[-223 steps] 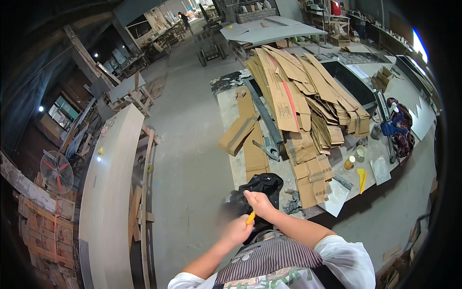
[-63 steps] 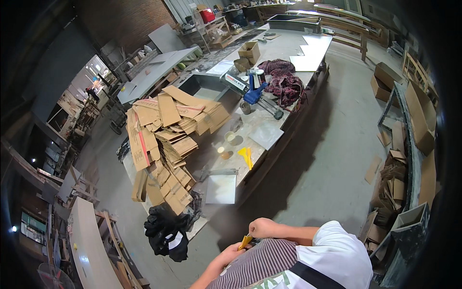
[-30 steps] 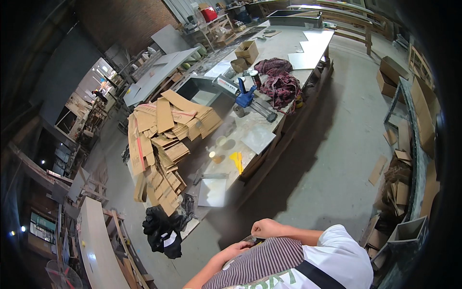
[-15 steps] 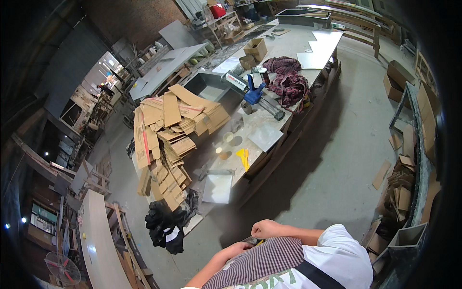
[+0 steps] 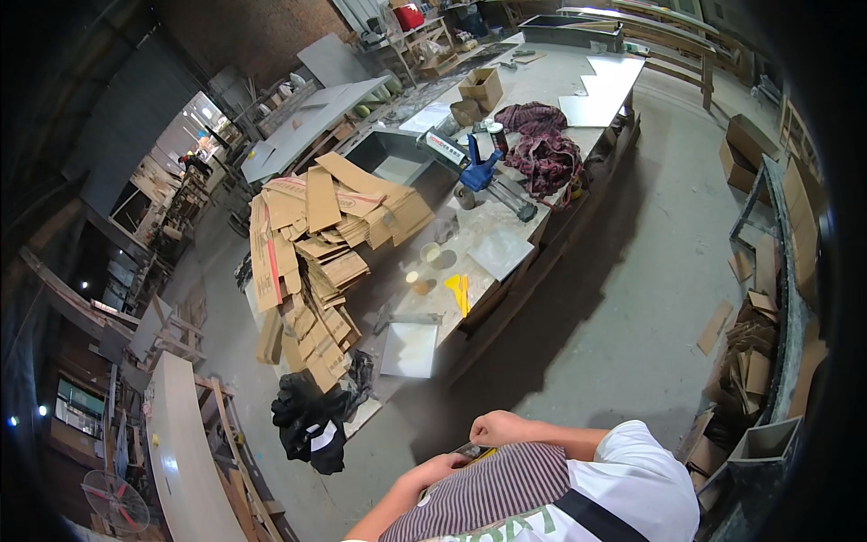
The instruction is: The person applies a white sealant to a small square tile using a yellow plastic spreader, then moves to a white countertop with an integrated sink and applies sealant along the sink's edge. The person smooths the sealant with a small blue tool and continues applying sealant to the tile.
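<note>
Close to my body, both hands meet in front of a striped apron. My right hand is closed, fingers curled into a pinch; what it grips, if anything, is hidden. Just left of it, my left hand has its fingers bent around something at the apron's edge. A small dark and yellow object shows between the hands, mostly covered, its kind unclear. Nearest on the worktable beyond are a whitish square panel and yellow scrapers. Neither hand touches the table.
Flattened cardboard is heaped on the table's left part, with a black plastic bag at its near end. A blue-handled caulking gun lies near dark red cloth. Cardboard scraps line the right side. A fan stands lower left.
My hands stay together at the apron, with the left one shifted very slightly. The view has tilted a little; the things on the table have not moved.
</note>
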Demonstrator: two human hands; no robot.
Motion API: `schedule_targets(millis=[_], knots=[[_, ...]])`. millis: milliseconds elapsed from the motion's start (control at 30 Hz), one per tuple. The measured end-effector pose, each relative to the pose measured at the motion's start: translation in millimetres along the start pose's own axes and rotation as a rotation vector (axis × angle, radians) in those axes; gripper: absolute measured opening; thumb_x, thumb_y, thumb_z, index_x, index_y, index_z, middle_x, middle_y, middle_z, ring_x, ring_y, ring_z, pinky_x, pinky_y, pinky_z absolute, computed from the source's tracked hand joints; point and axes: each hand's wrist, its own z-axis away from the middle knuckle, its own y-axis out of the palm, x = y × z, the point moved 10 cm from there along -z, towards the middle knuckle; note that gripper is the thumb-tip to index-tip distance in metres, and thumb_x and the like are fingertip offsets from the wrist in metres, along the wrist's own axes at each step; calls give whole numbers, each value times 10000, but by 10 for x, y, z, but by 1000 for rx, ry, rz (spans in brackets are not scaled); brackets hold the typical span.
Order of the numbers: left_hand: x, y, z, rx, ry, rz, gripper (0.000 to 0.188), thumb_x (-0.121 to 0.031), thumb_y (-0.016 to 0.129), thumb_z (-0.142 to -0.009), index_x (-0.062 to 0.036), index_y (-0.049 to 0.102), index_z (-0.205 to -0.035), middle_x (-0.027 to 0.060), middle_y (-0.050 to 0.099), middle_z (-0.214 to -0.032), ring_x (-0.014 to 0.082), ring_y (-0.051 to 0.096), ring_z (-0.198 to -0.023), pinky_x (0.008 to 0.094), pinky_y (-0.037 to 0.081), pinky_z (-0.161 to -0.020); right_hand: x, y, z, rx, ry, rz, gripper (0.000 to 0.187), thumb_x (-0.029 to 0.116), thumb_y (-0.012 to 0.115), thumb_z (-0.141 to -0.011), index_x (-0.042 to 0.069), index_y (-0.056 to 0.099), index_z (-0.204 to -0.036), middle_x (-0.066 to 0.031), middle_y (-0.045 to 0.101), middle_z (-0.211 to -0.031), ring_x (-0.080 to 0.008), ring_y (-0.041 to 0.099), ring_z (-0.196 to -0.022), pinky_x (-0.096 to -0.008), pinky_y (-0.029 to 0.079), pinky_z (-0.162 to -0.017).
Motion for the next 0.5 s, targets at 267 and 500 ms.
schedule_targets(millis=[267, 500], knots=[[22, -85, 70, -182, 14, 219, 387, -205, 663, -885, 34, 586, -1179, 97, 645, -1100, 151, 604, -994, 291, 463, -912, 87, 37, -7, 23, 47, 5, 212, 204, 634, -839, 32, 681, -953, -123, 703, -867, -227, 680, -809, -334, 524, -733], [-142, -60, 60, -69, 154, 455, 378, -160, 642, -899, 29, 568, -1218, 86, 637, -1132, 132, 592, -1025, 281, 460, -927, 138, 72, -40, 41, 80, 11, 215, 176, 621, -826, 32, 682, -972, -123, 704, -874, -221, 679, -804, -329, 527, -728]])
